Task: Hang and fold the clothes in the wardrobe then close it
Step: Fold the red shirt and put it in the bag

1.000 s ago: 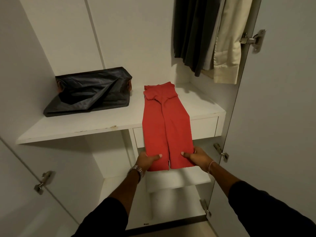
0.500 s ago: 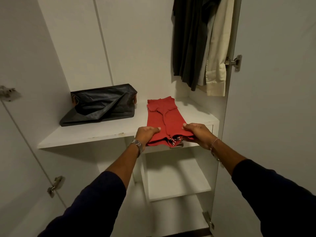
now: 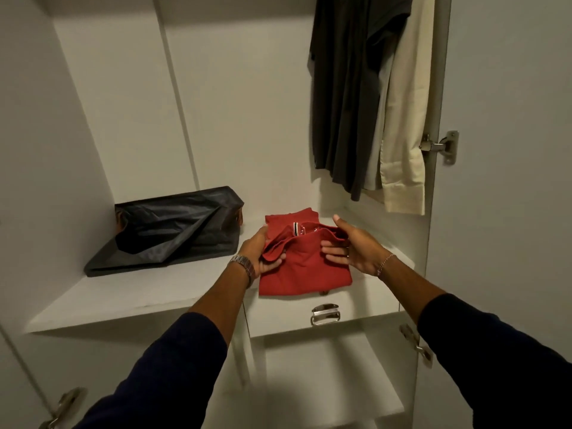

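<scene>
A red shirt (image 3: 305, 267) lies folded on the white wardrobe shelf (image 3: 148, 292), its lower half doubled up over the collar end. My left hand (image 3: 258, 252) grips the folded edge on the left side, fingers curled under the cloth. On the right side, my right hand (image 3: 349, 246) pinches the same folded edge, thumb raised above it. Dark and cream clothes (image 3: 368, 97) hang at the upper right inside the wardrobe.
A crumpled black bag (image 3: 173, 230) sits on the shelf to the left of the shirt. Below the shirt is a drawer with a metal handle (image 3: 325, 314), and lower shelves (image 3: 328, 382) under that. The open right door (image 3: 510, 150) stands at the right with its hinges showing.
Both hands lifted the shirt's hanging lower half from below the shelf edge and brought it up and forward over the upper part, so the shirt is now shorter and wholly on the shelf.
</scene>
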